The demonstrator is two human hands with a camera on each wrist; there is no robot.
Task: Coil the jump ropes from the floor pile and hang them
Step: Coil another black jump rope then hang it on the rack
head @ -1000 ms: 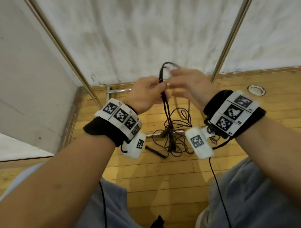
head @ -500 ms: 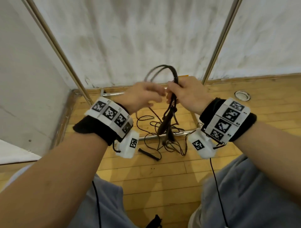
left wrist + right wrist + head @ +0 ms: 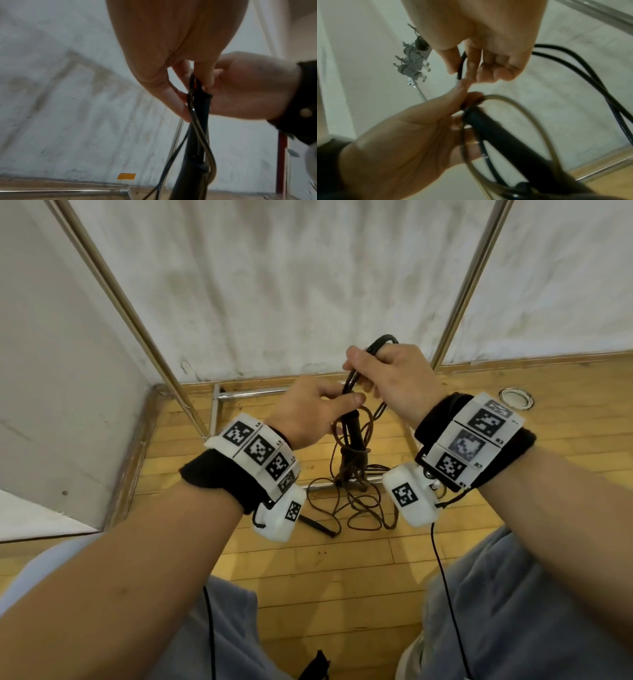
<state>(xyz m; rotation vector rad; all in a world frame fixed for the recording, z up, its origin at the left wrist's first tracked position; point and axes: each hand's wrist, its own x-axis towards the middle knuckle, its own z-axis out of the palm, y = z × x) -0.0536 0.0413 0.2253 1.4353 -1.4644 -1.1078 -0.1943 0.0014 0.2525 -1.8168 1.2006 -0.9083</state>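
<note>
Black rope loop [image 3: 383,342] pinched in right hand [image 3: 394,381]; one black handle [image 3: 354,428] gripped by left hand [image 3: 308,412].

Rope tangle [image 3: 356,501] under metal poles [image 3: 469,282]

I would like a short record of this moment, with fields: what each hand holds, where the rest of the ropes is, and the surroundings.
left hand: grips the black handle of the jump rope near its top
right hand: pinches the black cord above the handle; a loop sticks out over the fingers
rope pile: tangled on the wooden floor, below both hands
loose handle: lies on the floor beside the pile
behind: white wall, metal poles
hanging: not yet done
</note>
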